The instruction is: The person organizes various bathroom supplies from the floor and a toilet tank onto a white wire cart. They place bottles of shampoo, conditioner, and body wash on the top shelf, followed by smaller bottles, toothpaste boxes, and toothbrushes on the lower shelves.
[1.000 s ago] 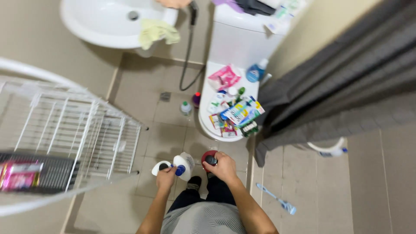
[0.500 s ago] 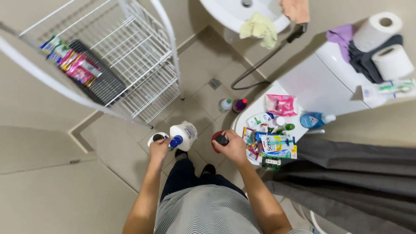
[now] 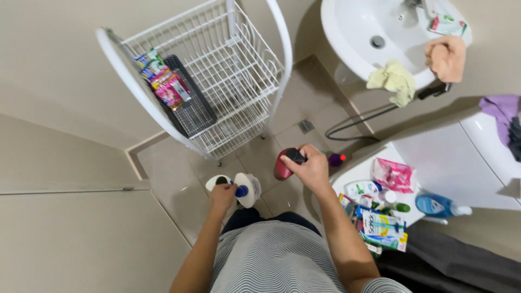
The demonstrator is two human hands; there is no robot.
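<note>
My left hand (image 3: pixel 222 195) grips two white bottles (image 3: pixel 239 187), one with a blue cap, low in front of me. A dark red bottle with a black cap (image 3: pixel 285 163) is held in my right hand (image 3: pixel 312 169), above the tiled floor. Both hands hover just in front of a white wire rack (image 3: pixel 217 81), which holds colourful packets (image 3: pixel 163 81) on a dark tray. To the right of my right hand, a closed toilet lid (image 3: pixel 429 163) carries several bottles, tubes and packets (image 3: pixel 380 214).
A white sink (image 3: pixel 358 32) stands at the upper right with a yellow cloth (image 3: pixel 393 81) and an orange cloth (image 3: pixel 446 57) over its rim. A black hose (image 3: pixel 358 119) curls on the floor. A grey curtain (image 3: pixel 461 266) lies at the lower right.
The view has swung so the wire rack sits straight ahead and closer. Both hands keep their bottles and have risen slightly toward the rack.
</note>
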